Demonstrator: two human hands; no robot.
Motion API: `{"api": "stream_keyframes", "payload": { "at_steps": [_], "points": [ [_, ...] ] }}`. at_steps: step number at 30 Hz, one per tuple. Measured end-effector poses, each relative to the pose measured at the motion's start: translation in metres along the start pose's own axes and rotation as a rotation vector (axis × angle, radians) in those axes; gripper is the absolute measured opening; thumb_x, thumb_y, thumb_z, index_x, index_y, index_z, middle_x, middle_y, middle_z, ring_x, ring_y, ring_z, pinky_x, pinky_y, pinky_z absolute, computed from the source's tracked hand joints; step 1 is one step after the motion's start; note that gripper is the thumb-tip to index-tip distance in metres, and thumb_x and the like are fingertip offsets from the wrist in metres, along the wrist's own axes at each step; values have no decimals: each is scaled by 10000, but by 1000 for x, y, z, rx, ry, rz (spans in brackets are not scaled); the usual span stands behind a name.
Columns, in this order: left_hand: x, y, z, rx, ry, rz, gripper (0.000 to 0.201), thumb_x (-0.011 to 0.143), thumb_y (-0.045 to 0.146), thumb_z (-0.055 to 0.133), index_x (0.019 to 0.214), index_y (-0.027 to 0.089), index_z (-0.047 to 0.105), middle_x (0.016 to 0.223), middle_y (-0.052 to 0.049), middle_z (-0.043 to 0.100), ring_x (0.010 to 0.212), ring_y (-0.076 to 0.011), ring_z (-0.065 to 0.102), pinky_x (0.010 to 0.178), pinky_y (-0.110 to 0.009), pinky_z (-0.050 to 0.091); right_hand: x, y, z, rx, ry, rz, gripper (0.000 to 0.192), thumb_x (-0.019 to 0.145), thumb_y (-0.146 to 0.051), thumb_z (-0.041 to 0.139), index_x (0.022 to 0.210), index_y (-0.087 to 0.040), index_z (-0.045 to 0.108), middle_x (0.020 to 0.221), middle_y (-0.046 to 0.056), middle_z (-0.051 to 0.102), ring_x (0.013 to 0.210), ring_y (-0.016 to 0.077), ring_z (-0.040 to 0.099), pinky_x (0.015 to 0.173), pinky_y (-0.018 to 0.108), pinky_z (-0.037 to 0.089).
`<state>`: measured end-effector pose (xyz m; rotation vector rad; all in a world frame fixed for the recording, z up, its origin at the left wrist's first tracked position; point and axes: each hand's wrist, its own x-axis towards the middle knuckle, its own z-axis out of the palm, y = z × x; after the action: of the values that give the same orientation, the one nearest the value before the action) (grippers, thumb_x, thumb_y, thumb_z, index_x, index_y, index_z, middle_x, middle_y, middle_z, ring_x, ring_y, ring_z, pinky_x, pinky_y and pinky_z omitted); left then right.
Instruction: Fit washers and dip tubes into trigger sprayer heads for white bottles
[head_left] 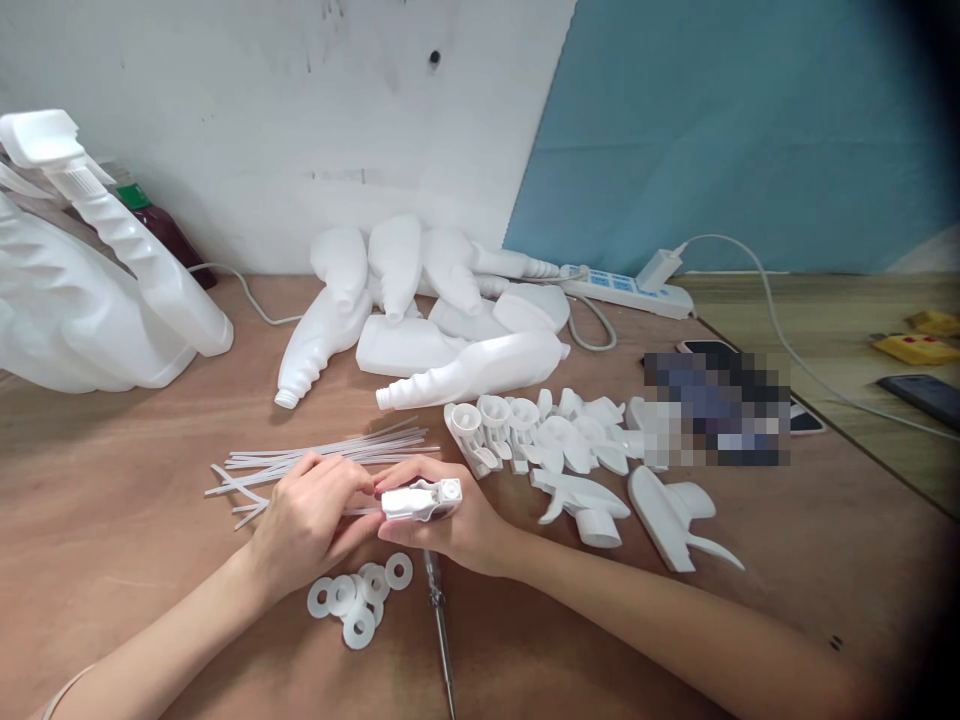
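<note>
In the middle of the table, my right hand [450,520] is closed around a white trigger spray head [411,500], its nozzle end turned toward my right wrist. My left hand [311,510] meets it from the left, fingers pinched on a thin white dip tube [363,512] that reaches to the spray head's far side. Whether the tube sits inside the head is hidden by my fingers. Behind my left hand lies a loose bundle of similar tubes [322,460]. Several flat white washers [360,628] are heaped below my hands, beside a screwdriver [441,625].
More spray heads [581,510] lie to the right. White bottles [480,370] are piled against the wall, and others with a fitted sprayer [154,250] stand at left. A power strip [630,290] with a cable, and phones [806,415], partly blurred, are at the right.
</note>
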<state>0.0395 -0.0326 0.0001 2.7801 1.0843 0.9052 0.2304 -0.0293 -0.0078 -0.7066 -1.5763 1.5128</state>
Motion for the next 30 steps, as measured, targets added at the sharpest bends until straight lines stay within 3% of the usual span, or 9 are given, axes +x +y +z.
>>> {"api": "stream_keyframes", "payload": {
  "at_steps": [5, 11, 20, 30],
  "points": [
    [-2, -1, -1, 85, 14, -81, 132, 854, 277, 484, 829, 152, 452, 691, -17, 564, 598, -144, 498, 603, -281, 349, -1, 1, -1, -25, -5, 19, 334, 682, -282, 717, 972, -157, 608, 936, 62, 662, 858, 173, 618, 760, 303, 478],
    [4, 2, -3, 145, -52, -18, 247, 872, 264, 429, 645, 166, 426, 586, -13, 505, 538, -145, 433, 542, -274, 312, -1, 0, -1, -60, 3, 0, 340, 682, -295, 716, 974, -157, 612, 907, 50, 662, 777, 144, 596, 690, 269, 462],
    [-1, 3, 1, 52, -91, -94, 200, 886, 258, 399, 744, 156, 497, 573, 14, 540, 451, -103, 475, 435, -216, 317, 0, 2, -1, -42, 4, 31, 334, 673, -301, 720, 950, -154, 607, 849, 38, 645, 721, 126, 559, 642, 252, 442],
    [0, 2, 4, 4, -119, 12, 251, 878, 156, 342, 665, 161, 474, 551, -5, 495, 470, -118, 441, 448, -228, 299, -1, 3, -1, -47, -18, 49, 348, 676, -307, 716, 957, -153, 581, 796, 24, 634, 675, 117, 544, 601, 239, 423]
  ]
}}
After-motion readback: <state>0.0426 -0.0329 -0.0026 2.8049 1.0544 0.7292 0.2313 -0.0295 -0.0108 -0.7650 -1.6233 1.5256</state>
